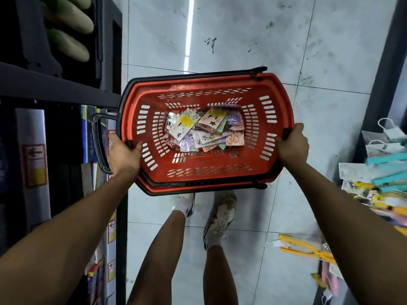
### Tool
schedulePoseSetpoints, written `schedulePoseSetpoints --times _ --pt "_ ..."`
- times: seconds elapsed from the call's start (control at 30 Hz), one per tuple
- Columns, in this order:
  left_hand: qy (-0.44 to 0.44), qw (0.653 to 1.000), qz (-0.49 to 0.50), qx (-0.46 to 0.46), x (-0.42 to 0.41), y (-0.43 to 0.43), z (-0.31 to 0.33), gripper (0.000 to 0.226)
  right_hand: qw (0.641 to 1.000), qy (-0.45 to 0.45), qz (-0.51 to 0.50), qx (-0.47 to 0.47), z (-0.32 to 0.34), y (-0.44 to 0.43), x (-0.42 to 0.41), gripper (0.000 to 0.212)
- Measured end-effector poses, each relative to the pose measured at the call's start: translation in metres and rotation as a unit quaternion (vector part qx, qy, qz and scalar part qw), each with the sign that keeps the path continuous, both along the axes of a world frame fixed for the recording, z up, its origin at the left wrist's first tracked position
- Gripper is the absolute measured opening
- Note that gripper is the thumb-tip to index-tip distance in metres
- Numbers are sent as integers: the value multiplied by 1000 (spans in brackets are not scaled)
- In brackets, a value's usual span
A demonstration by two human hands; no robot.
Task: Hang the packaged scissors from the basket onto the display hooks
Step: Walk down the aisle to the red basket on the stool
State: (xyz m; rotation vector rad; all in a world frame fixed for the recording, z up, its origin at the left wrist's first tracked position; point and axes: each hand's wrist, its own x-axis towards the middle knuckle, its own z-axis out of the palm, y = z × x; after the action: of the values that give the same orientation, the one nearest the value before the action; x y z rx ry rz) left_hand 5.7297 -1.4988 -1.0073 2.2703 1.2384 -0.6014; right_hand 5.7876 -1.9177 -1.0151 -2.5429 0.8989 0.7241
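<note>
Here the floor (pixel 264 51) is pale grey tile, scuffed with dark marks, running as a narrow aisle up the middle of the frame. Dark shelving (pixel 55 84) fills the left side, with pale rolled goods (pixel 72 25) at upper left. A rack of hanging goods (pixel 385 172) crowds the right edge, with a yellow item (pixel 308 249) lower down. I hold the red basket (pixel 198 83) level above my shoes (pixel 220 214). My left grip (pixel 123 155) is closed over the rim at the basket's left end, thumb lying on the inner edge. My right grip (pixel 293 144) is closed over the rim at its right end, by the black handle hinge. The packaged scissors (pixel 204 130) lie in a loose overlapping heap on the basket's bottom, in the centre of the frame. My fingers are hidden under the rim on both sides. The print on the packs is too small to read. The goods at the right edge are blurred and cut off by the frame.
</note>
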Motion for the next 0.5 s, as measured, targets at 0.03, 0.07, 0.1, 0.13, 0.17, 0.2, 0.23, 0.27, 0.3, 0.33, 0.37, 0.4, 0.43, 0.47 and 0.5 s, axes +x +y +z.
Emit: schedulePoseSetpoints --times 0.03,0.07,0.1,0.13,0.17,0.2,0.23,0.27,0.3,0.33,0.37,0.4,0.43,0.47,0.5 --pt "6 1000 0 -6 1 3 0 59 1000 13 3 4 2 -3 2 43" --pt "10 1000 -1 -13 4 6 2 60 1000 19 2 6 5 -4 4 44" --pt "16 1000 -2 -19 5 7 5 61 1000 20 1 6 9 -4 5 44" --pt "22 999 -4 -23 6 9 8 61 1000 17 -3 1 15 -5 4 44" --pt "27 999 -6 -22 8 9 15 60 1000 14 -5 -2 21 -6 2 43" --pt "30 999 -8 -21 9 8 23 59 1000 14 -5 -6 29 -7 -1 43" --pt "31 999 -12 -21 10 7 33 58 1000 11 -4 -8 41 -8 -5 43" --pt "31 999 -17 -24 11 4 46 57 1000 9 -8 -8 54 -10 -12 43" --pt "34 999 -22 -28 11 1 60 55 1000 6 -14 -5 69 -12 -19 43" --pt "36 998 -31 -32 11 -1 76 53 1000 6 -27 -1 85 -13 -28 43" --pt "38 998 -40 -34 11 -4 91 51 999 6 -38 0 101 -14 -40 43" --pt "41 997 -56 -37 10 -6 108 51 998 8 -56 0 119 -15 -53 43" --pt "44 995 -76 -36 8 -9 126 52 997 10 -74 -3 138 -16 -67 42" --pt "47 994 -97 -34 8 -12 145 53 996 13 -92 -9 157 -18 -81 41" --pt "50 991 -119 -34 9 -16 165 53 994 14 -109 -10 177 -19 -95 39"
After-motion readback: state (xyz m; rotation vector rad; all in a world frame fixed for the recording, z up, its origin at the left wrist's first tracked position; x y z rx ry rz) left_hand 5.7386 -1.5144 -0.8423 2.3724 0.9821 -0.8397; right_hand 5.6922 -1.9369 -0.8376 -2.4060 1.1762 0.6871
